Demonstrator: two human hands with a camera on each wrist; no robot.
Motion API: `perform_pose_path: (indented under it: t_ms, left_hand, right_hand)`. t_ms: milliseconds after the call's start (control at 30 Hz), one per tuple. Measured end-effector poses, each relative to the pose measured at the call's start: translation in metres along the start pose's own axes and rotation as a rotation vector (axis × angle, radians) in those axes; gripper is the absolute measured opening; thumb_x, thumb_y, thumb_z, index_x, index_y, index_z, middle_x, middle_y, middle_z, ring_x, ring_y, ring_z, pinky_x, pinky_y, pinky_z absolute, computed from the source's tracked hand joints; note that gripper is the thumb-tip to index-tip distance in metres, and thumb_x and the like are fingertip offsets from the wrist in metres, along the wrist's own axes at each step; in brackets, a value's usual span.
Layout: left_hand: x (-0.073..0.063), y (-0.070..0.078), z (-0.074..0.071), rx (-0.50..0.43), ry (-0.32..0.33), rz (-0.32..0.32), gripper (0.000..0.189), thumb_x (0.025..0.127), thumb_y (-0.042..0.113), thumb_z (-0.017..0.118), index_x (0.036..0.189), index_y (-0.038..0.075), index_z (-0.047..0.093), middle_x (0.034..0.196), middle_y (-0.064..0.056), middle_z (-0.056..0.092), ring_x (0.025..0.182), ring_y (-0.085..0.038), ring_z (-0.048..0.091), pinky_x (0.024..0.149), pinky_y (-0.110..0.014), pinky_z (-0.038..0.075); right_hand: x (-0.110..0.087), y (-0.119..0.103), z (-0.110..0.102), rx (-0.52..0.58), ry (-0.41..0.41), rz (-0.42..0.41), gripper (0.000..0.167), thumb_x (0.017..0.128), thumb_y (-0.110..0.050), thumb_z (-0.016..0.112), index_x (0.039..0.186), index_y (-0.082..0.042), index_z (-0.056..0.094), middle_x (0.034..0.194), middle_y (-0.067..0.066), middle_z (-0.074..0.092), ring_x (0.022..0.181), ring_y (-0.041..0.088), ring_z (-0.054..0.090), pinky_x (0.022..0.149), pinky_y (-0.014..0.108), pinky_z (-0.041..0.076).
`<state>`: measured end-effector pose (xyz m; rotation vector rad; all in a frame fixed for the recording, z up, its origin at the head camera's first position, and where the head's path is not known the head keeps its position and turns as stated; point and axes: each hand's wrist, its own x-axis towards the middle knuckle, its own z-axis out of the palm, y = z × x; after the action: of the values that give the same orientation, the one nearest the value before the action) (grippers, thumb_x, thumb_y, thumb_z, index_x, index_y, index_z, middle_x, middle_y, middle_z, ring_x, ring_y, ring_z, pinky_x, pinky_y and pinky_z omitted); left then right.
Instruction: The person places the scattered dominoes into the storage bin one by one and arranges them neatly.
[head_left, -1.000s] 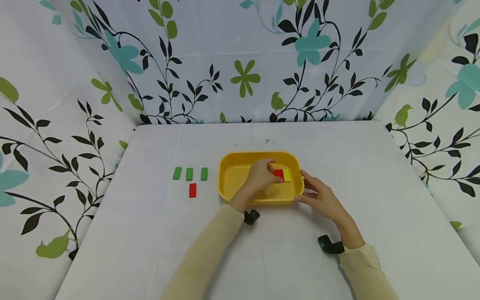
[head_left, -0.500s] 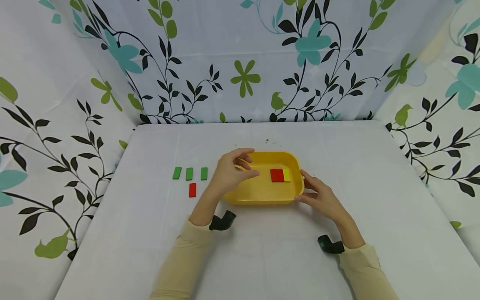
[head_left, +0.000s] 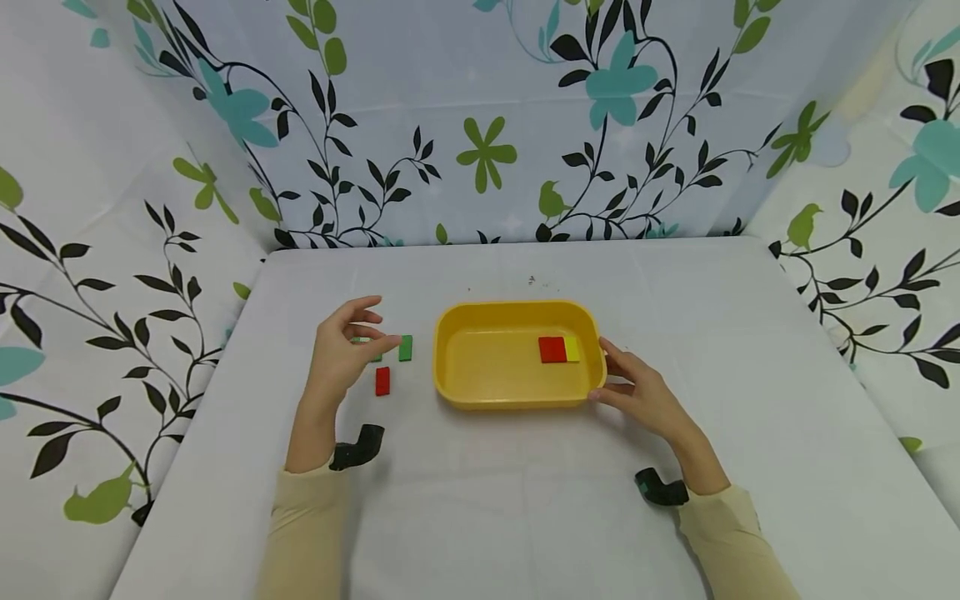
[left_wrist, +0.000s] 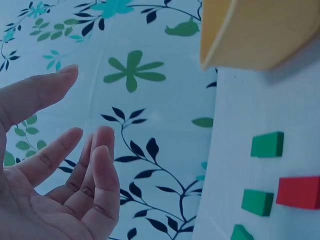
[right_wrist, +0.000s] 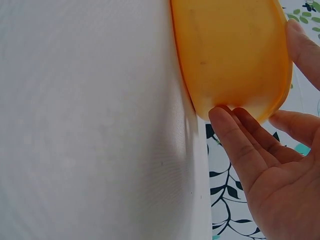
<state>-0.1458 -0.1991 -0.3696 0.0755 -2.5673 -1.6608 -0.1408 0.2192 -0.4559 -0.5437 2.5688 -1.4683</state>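
Observation:
My left hand (head_left: 339, 357) hovers over the left part of the table, thumb and fingers spread apart with nothing between them. It partly covers the green blocks in the head view; one green block (head_left: 406, 347) shows just past the thumb. A single red block (head_left: 382, 381) lies nearer to me. On the right, my right hand (head_left: 639, 393) holds the end of a yellow plastic tray (head_left: 483, 360), thumb at its front corner and fingers along the end wall. Inside the tray, red (head_left: 552, 350) and yellow (head_left: 572, 349) blocks lie side by side towards the right.
A white cloth covers the table (head_left: 465, 517). Patterned curtains (head_left: 420, 108) with leaves and birds hang behind and at both sides. A black wrist-worn device (head_left: 360, 447) sits at the left wrist, another (head_left: 662, 488) at the right.
My left hand has let go of a red block inside the tray and moved left, out over the loose blocks. The right hand stays at the tray's end.

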Motion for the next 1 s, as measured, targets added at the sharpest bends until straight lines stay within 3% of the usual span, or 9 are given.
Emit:
perform_pose_path:
  t_ms: [200,533,700,1000]
  left_hand:
    - [-0.004,-0.034,-0.02,0.013,0.009,-0.043,0.057,0.084,0.012,0.077,0.136,0.007,0.055,0.11,-0.006,0.055,0.084,-0.003,0.058,0.072,-0.017,0.049]
    - [-0.005,-0.09,-0.022,0.012,-0.15,-0.202,0.064,0.084,0.01,0.076,0.141,0.005,0.049,0.124,-0.019,0.051,0.085,-0.004,0.058,0.074,-0.021,0.051]
    - [-0.004,-0.101,-0.019,0.053,-0.197,-0.211,0.064,0.081,0.008,0.076,0.14,0.003,0.05,0.123,-0.02,0.052,0.086,-0.004,0.058,0.077,-0.019,0.047]
    - [-0.004,-0.106,-0.014,0.137,-0.217,-0.22,0.062,0.076,0.006,0.08,0.134,0.003,0.057,0.117,-0.017,0.055,0.093,-0.02,0.056,0.081,-0.028,0.044]
  right_hand:
    - [0.001,0.0,0.0,0.016,-0.002,0.003,0.084,0.085,-0.015,0.075,0.154,-0.009,0.028,0.134,0.021,0.051,0.125,0.038,0.054,0.095,0.036,0.05]
    - [0.001,0.001,0.0,0.027,-0.009,0.003,0.084,0.085,-0.014,0.074,0.154,-0.006,0.027,0.134,0.022,0.05,0.126,0.04,0.053,0.095,0.038,0.049]
    - [0.002,0.0,-0.001,0.027,-0.008,-0.013,0.083,0.085,-0.013,0.074,0.154,-0.005,0.028,0.134,0.022,0.05,0.125,0.04,0.053,0.094,0.037,0.049]
    - [-0.002,0.002,0.001,0.005,0.004,-0.003,0.083,0.086,-0.019,0.075,0.154,-0.007,0.028,0.135,0.021,0.051,0.123,0.039,0.054,0.093,0.031,0.051]
